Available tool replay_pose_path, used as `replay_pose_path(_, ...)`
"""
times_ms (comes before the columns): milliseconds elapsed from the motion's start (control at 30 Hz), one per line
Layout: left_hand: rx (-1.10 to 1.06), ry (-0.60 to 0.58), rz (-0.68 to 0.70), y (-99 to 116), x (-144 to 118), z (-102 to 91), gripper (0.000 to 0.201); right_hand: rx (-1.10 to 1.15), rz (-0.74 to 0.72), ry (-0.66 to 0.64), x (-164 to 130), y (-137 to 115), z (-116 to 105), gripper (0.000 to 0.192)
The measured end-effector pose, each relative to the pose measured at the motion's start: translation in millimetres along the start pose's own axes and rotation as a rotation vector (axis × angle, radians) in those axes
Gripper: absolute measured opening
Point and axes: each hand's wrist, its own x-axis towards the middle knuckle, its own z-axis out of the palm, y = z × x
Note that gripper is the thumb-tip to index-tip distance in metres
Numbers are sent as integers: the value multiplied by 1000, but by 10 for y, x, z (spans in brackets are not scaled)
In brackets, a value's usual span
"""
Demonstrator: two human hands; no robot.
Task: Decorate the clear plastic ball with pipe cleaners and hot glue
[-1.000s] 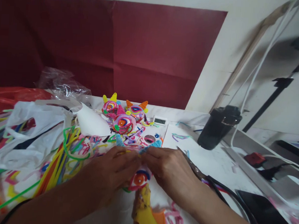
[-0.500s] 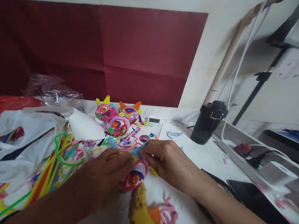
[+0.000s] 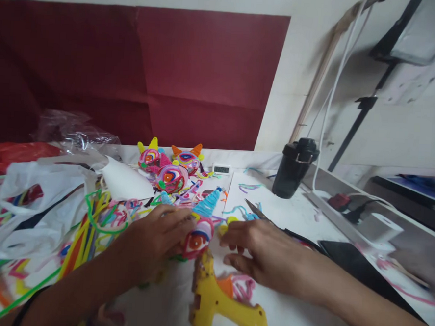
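Red backdrop behind a white worktop [image 3: 302, 222] buried in craft bits. Head view only: left hand [image 3: 154, 240] clamped on a round pink pipe-cleaner piece [image 3: 197, 238] with a blue cone [image 3: 208, 204] standing up off its top. Half a second ago the right hand [image 3: 259, 251] pinched that cone; now pulled off to the right of the piece, fingers loosely curled, gripping nothing. Looks like the cone got stuck on and released. Yellow glue gun [image 3: 219, 303] lying just below the piece, scissors [image 3: 262, 216] to its right, finished pieces [image 3: 171, 167] behind it, loose pipe cleaners [image 3: 88, 229] to its left.
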Motion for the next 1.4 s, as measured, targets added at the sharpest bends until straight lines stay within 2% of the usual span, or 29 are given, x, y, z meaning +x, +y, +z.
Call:
replay_pose_path(67, 4, -10, -2, -14, 15, -15, 37, 28, 32, -67, -175, -72, 84, 9)
replay_pose_path(167, -1, -32, -15, -49, 16, -16, 36, 86, 100, -120, -371, -182, 233, 18)
replay_pose_path(267, -18, -36, -10, -94, 4, -8, 34, 115, 138, -113, -445, -239, 395, 26)
replay_pose_path(433, 0, -87, -23, -134, 0, -14, 34, 145, 124, -58, -466, -241, 585, 23)
replay_pose_path(533, 3, -106, -26, -127, 6, -23, 37, 118, 109, -28, -499, -229, 620, 23)
replay_pose_path(633, 3, -106, -33, -124, -1, -21, 38, 55, 118, -20, -522, -210, 614, 32)
replay_pose_path(867, 58, -38, -32, -129, -39, 32, 39, -50, 118, -157, -497, -180, 576, 36)
replay_pose_path(1067, 120, 42, 40, -146, -23, 27, 36, -103, 102, -186, -453, -172, 612, 49)
replay_pose_path(1167, 149, 33, 44, -155, -6, 2, 35, -133, 75, -177, -404, -175, 668, 45)
replay_pose_path(1400, 196, 35, 100, -112, 50, -77, 33, -254, -15, -16, -304, -217, 860, 24)
